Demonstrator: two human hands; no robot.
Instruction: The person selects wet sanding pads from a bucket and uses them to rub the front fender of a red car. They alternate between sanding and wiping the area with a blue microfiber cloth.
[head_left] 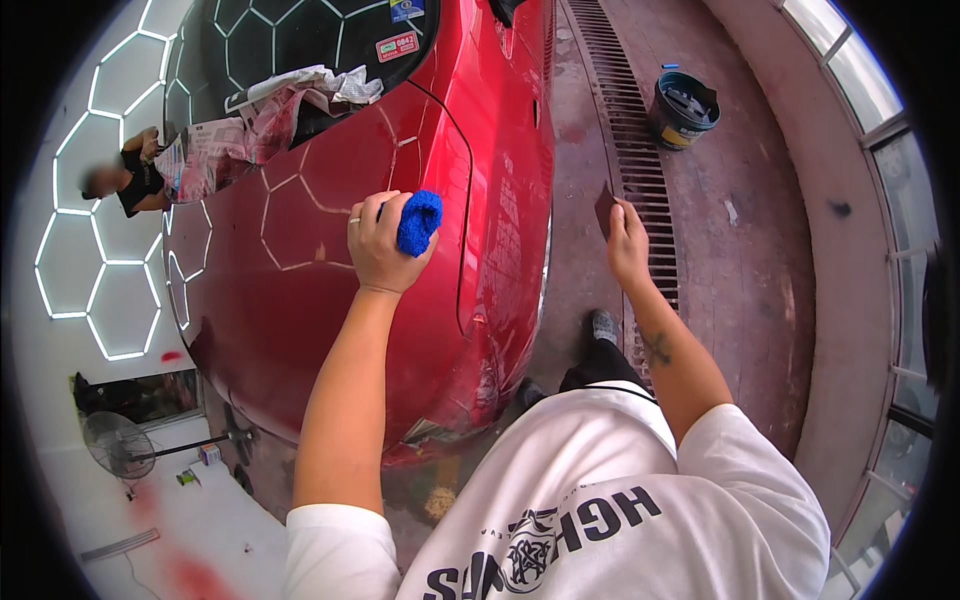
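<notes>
My left hand [383, 252] is closed around a bunched blue microfibre cloth [420, 222], held over the hood-like rear panel of a glossy red car [290, 340]. Whether the cloth touches the paint, I cannot tell. Off the car's right side, my right hand [629, 248] pinches a thin dark brown sheet that looks like sandpaper [604, 212]. Crumpled newspaper [235, 148] lies along the lower edge of the car's dark window [340, 55]. White hexagonal lights are mirrored in the paint and glass.
A slotted floor drain [628, 110] runs beside the car. Right of it stands a black bucket [684, 112] with things inside. Another person [142, 185] is across the car at the far left. A standing fan [118, 446] is at the lower left.
</notes>
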